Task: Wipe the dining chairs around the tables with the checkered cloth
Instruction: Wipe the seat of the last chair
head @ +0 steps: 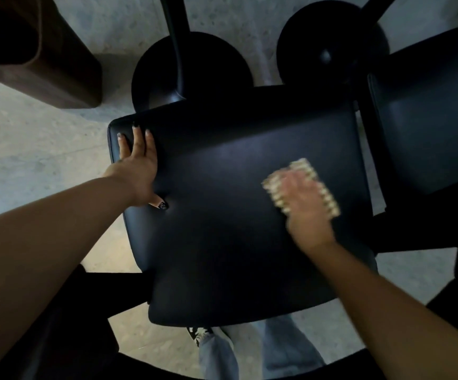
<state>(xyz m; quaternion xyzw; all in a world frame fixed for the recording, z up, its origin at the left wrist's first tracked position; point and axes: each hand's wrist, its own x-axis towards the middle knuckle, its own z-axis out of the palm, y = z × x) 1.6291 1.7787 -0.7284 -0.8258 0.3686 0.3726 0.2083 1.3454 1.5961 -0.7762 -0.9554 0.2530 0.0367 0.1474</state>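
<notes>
Right hand [305,212] pressing checkered cloth [303,185] flat on dark chair seat [222,215]; left hand [137,163] spread, fingers straight, at seat's edge.

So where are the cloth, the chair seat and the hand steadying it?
checkered cloth [322,187]: head view, its far edge.
chair seat [222,201]: head view, bare middle.
left hand [137,163]: head view, its back.

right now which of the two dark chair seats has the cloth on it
The big seat in the middle: the right hand presses the checkered cloth on it and the left hand rests on its edge. The seat at right is untouched.
</notes>
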